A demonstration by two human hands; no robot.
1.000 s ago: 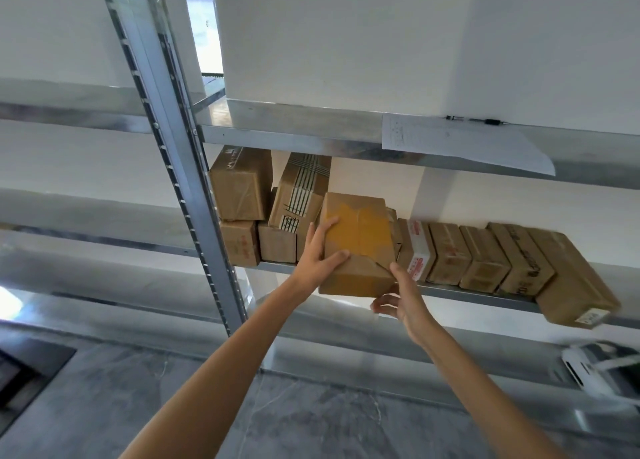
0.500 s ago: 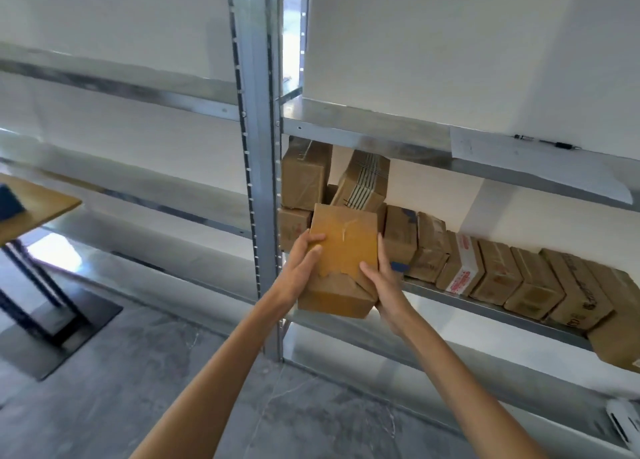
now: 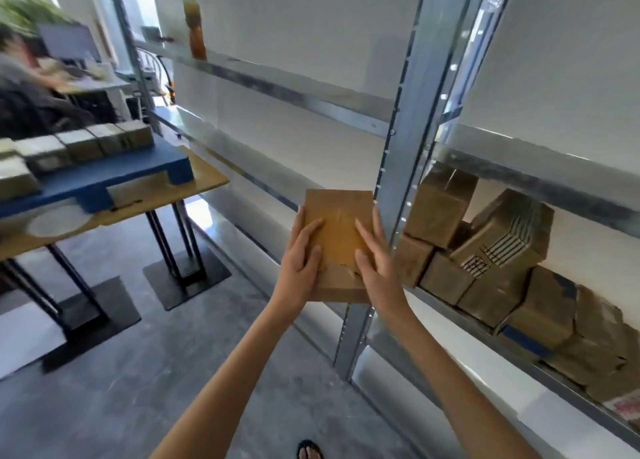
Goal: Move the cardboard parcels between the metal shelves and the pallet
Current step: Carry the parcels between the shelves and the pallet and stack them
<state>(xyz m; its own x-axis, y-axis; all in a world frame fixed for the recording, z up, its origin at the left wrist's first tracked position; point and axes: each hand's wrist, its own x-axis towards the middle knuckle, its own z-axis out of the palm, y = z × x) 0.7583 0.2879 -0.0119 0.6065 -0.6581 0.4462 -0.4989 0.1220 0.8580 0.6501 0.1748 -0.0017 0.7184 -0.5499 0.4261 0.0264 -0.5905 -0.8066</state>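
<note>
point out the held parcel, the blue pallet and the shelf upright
held parcel (image 3: 337,216): head view, upper part of its top face
blue pallet (image 3: 114,174): head view, bare deck near its right end
shelf upright (image 3: 408,112): head view, front face, above the parcel

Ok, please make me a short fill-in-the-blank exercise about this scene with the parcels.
1. The held parcel is gripped by ____ the left hand and the right hand.
2. The pallet is ____ in colour.
3. The stored parcels lie on the metal shelf to the ____ of the held parcel.
Missing words: both, blue, right.
</note>
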